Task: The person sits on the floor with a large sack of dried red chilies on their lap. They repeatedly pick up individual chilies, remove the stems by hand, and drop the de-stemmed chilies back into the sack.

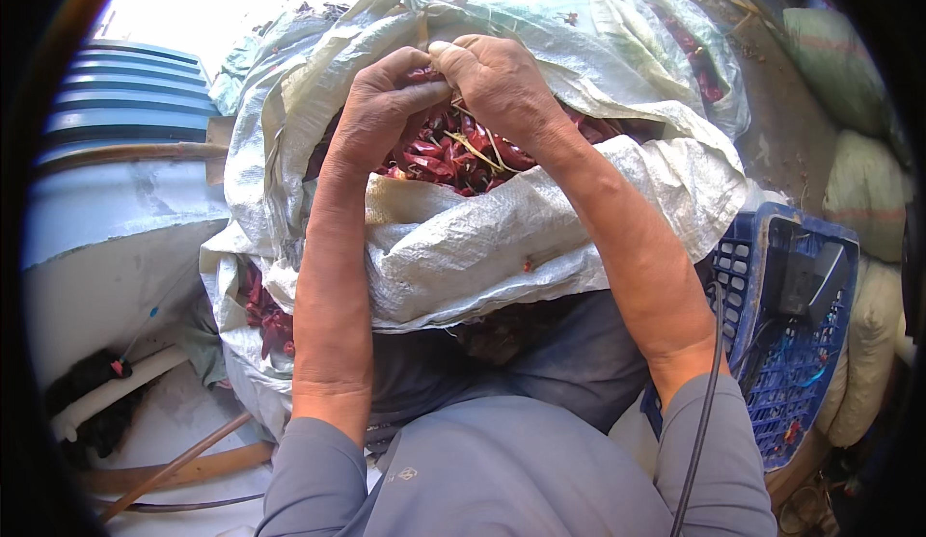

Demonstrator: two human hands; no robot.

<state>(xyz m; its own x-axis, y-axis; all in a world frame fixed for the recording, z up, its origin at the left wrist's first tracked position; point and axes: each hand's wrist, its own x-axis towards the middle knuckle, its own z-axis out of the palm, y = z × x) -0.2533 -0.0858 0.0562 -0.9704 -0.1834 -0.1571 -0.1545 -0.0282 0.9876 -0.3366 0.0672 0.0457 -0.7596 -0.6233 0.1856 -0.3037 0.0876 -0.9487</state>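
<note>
Dried red chili peppers lie in a white woven plastic sack with its rim rolled outward, in front of my lap. Above them, near the far side of the opening, my left hand and my right hand meet at the fingertips. My left thumb and fingers are pinched on a red chili pepper, partly hidden by the fingers. The right thumb and forefinger are closed at the same spot; what they pinch is hidden. Thin pale stalks lie on the chilies below my hands.
More chilies show in a sack at the lower left and one at the far right. A blue plastic crate with a black device stands at my right. A wooden handle crosses blue corrugated sheeting at left. Full sacks line the right.
</note>
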